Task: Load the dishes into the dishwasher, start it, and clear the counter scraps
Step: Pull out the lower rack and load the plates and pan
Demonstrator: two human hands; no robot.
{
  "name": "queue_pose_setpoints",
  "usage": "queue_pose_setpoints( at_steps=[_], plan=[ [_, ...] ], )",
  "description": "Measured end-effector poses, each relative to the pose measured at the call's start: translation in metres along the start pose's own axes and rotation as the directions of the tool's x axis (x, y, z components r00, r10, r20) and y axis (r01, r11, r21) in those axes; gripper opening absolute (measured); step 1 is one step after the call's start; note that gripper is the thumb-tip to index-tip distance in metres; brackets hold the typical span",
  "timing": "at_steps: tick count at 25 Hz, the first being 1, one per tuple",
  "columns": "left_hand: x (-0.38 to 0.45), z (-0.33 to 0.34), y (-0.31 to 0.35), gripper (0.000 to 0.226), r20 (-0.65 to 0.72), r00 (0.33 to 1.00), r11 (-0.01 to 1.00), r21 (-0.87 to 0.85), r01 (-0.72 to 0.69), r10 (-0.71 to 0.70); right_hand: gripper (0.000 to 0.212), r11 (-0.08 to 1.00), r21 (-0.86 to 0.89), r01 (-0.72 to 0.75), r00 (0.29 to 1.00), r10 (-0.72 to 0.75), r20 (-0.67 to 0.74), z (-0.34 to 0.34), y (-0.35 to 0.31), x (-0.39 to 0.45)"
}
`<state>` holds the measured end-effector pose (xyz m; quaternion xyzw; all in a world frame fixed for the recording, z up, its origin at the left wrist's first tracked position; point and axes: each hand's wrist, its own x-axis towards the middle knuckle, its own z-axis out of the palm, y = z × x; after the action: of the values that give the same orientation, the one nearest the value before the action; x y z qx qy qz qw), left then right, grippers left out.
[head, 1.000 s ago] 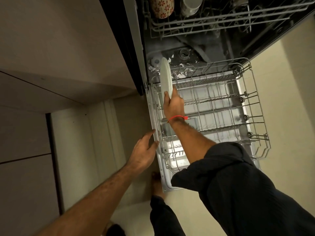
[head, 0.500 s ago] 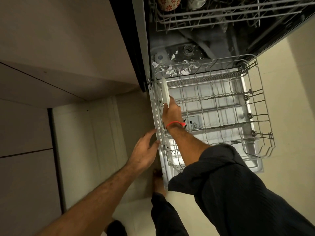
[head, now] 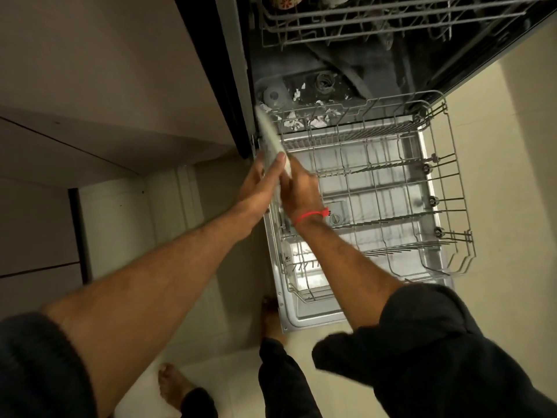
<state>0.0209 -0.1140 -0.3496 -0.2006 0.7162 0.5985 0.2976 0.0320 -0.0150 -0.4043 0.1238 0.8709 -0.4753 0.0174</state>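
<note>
Both the left hand (head: pixel 256 188) and right hand (head: pixel 298 191) have fingers curled round the pale round plate (head: pixel 271 137), held edge-on at the grey wire lower rack's (head: pixel 452 188) left rim, where it may miss a slot and tip.

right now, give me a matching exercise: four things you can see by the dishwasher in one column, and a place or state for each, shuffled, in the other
Things:
1. plate
2. lower rack
3. white scraps
4. patterned mug

Places or states:
a. in the upper rack
b. pulled out over the open door
c. held on edge between both hands
d. scattered on the tub floor behind the rack

Pairs: 1-c, 2-b, 3-d, 4-a
</note>
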Motion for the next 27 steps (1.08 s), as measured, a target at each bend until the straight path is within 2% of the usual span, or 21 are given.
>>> queue_pose_setpoints(
  at_steps=[2, 3, 4, 6, 8, 11, 16, 22, 24, 27],
  plan=[
    [0.022, 0.010, 0.012, 0.048, -0.120, 0.993, 0.999, 0.048, 0.025, -0.019, 0.042, 0.994, 0.063, 0.089, 0.986, -0.097, 0.139, 0.006, 0.005, -0.016],
    [0.030, 0.012, 0.017, 0.044, -0.206, 0.979, 0.985, 0.170, 0.035, 0.001, 0.051, 0.991, 0.085, 0.103, 0.973, -0.118, 0.198, 0.009, 0.009, -0.023],
    [0.038, 0.011, 0.018, 0.042, -0.274, 0.961, 0.955, 0.293, 0.043, 0.041, 0.058, 0.990, 0.096, 0.098, 0.966, -0.118, 0.229, 0.011, 0.015, -0.030],
    [0.049, 0.006, 0.019, 0.042, -0.310, 0.943, 0.914, 0.406, 0.021, 0.116, 0.062, 0.996, 0.080, 0.039, 0.970, -0.057, 0.235, 0.009, 0.025, -0.042],
    [0.064, 0.005, 0.022, 0.044, -0.324, 0.938, 0.918, 0.396, 0.017, 0.123, 0.062, 0.998, 0.057, -0.019, 0.968, 0.004, 0.251, 0.006, 0.038, -0.048],
    [0.081, 0.008, 0.023, 0.046, -0.327, 0.944, 0.937, 0.342, 0.074, 0.045, 0.061, 0.998, 0.018, -0.061, 0.955, 0.053, 0.293, 0.004, 0.051, -0.054],
    [0.090, 0.024, 0.023, 0.044, -0.347, 0.935, 0.937, 0.345, 0.054, 0.074, 0.055, 0.973, 0.119, -0.196, 0.972, 0.177, 0.154, -0.003, 0.067, -0.065],
    [0.093, 0.035, 0.016, 0.046, -0.419, 0.908, 0.953, 0.279, 0.114, 0.014, 0.055, 0.931, 0.220, -0.291, 0.956, 0.277, 0.091, -0.011, 0.064, -0.072],
    [0.098, 0.037, 0.021, 0.046, -0.387, 0.922, 0.952, 0.282, 0.118, 0.001, 0.054, 0.932, 0.233, -0.279, 0.960, 0.264, 0.092, -0.013, 0.065, -0.074],
    [0.104, 0.042, 0.033, 0.047, -0.251, 0.956, 0.955, 0.212, 0.206, -0.151, 0.058, 0.929, 0.232, -0.288, 0.957, 0.272, 0.101, -0.012, 0.069, -0.079]
  ],
)
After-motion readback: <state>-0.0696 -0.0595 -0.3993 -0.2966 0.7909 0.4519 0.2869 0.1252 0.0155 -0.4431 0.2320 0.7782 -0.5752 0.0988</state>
